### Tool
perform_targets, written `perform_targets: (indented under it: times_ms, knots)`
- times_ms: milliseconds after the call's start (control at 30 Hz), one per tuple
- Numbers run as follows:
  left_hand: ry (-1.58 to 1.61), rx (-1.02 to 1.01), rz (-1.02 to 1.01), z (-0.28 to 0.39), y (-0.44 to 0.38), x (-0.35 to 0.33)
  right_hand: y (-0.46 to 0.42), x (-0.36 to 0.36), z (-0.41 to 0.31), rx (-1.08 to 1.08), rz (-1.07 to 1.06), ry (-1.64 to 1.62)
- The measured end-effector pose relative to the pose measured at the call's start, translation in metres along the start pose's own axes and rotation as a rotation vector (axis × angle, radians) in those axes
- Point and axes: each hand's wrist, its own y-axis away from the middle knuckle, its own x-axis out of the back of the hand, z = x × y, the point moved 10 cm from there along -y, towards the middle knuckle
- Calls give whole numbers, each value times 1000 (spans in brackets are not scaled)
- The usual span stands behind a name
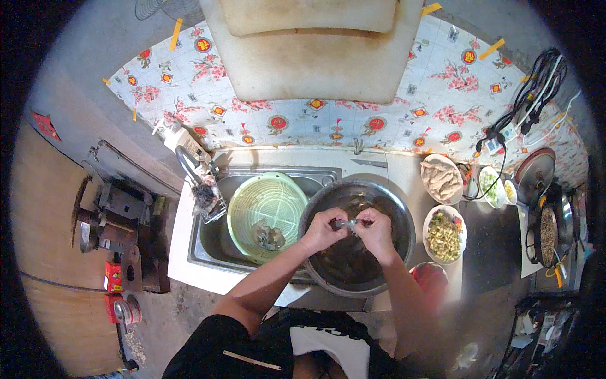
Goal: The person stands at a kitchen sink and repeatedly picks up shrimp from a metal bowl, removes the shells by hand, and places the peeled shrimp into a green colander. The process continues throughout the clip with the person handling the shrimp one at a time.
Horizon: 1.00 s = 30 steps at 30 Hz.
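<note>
Both my hands are over a wide metal basin (pixel 408 222) that holds dark water. Between the fingertips of my left hand (pixel 325 229) and my right hand (pixel 375 231) is a small, shiny grey piece of food (pixel 351 223), possibly a raw shrimp. Each hand pinches one end of it, and the fingers partly cover it. Left of the basin, a pale green plastic colander (pixel 272 194) sits tilted in the steel sink (pixel 195 253). A small heap of similar greyish pieces (pixel 269 236) lies low in the colander.
A knife (pixel 371 163) lies behind the basin. To the right are a plate of pale raw meat (pixel 442 179), a plate of chopped vegetables (pixel 444 235) and a red bowl (pixel 430 280). The faucet (pixel 185 163) curves over the sink's left end. Cutting boards (pixel 312 66) stand against the wall.
</note>
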Motion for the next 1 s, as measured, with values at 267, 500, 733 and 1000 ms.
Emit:
perform_targets:
  times_ms: [267,500,733,1000]
  knots:
    - [42,51,8,-19,5,-4,1,-5,35,-79,-21,-93]
    - [42,46,115,-20,9,7,0,-3,42,-185,18,-81]
    - [57,32,96,-26,7,20,-3,3,59,-145,-95,107]
    - [-42,-73,11,-8,3,15,-4,-32,-43,250,-320,305]
